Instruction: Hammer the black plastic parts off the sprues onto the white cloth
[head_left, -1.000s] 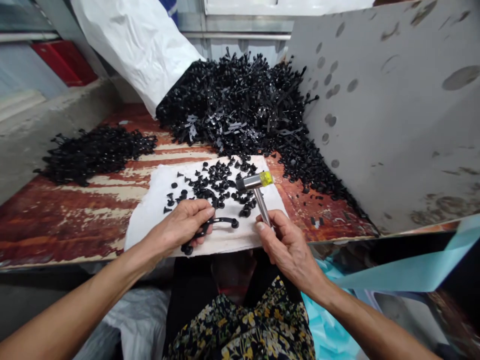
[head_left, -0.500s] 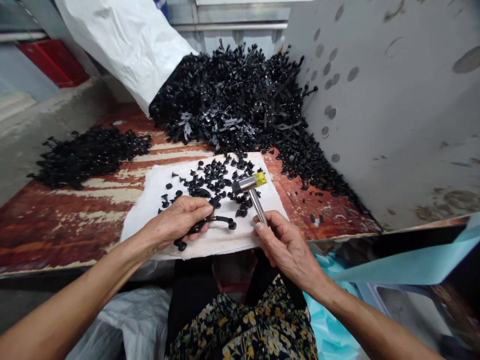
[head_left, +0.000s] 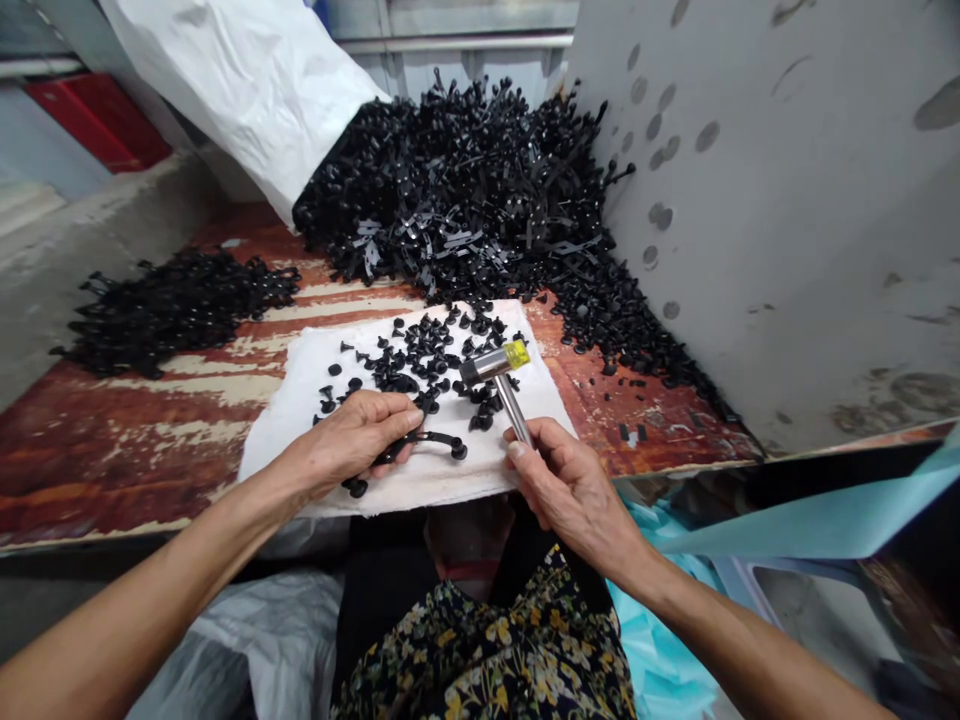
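Observation:
My left hand (head_left: 356, 438) pinches a curved black plastic strap (head_left: 431, 440) with round ends, pressing it onto a white cloth pad (head_left: 300, 385). My right hand (head_left: 574, 485) grips the metal handle of a small hammer (head_left: 495, 365) with a yellow-tipped head, held just above the pad to the right of the strap. Several small black studs (head_left: 431, 355) lie scattered on the pad behind both hands.
A big heap of black straps (head_left: 465, 190) spills from a white sack (head_left: 247, 80) at the back. A smaller black pile (head_left: 169, 305) lies at left on the worn red table (head_left: 97, 440). A grey spotted board (head_left: 787, 210) stands at right.
The hammer head has dipped slightly lower and nearer the strap. The view has shifted a little; both hands keep their grips.

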